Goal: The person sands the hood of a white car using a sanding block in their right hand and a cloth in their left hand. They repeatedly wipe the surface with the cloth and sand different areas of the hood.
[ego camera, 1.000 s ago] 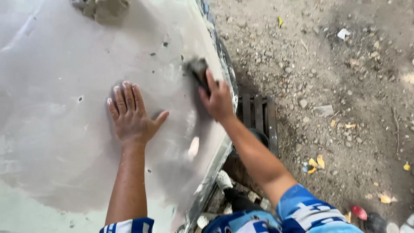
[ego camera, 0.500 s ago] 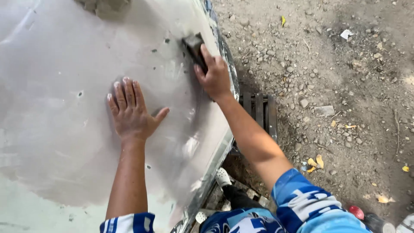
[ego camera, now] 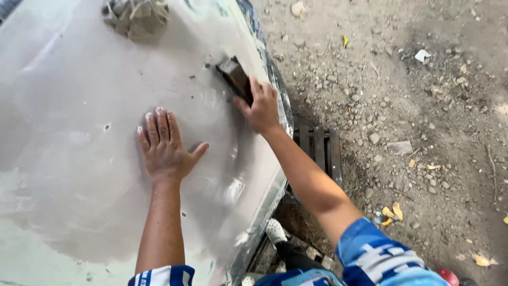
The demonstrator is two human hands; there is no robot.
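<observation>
**Sanding that grey panel: most of it looks smooth, edge strip still rough**

Your left hand lies flat and open on the big grey filler-coated panel, fingers spread, palm down near the middle of the frame. Your right hand is closed around a small dark rectangular sanding block, pressing it onto the panel just above and right of centre, close to the panel's right edge.

Going by the surface, you're a good way in. The wide grey patch filling the left and centre of the frame looks even and matte, so I'd call that part mostly done. What seems left: a few small dark pits dotted around your left hand and under the block, and the chipped, mottled strip running down the right edge. The paler greenish area at the lower left doesn't look covered in the grey coat at all.

Stuff that's hard to make out: the crumpled grey lump at the top of the frame could be a rag or a wad of filler, I can't tell. The block is half hidden under your fingers, so its face isn't visible. The panel runs out of frame on the left, top and bottom. A dark slatted crate sits on the gravel ground right beside the panel, partly behind your forearm.
</observation>
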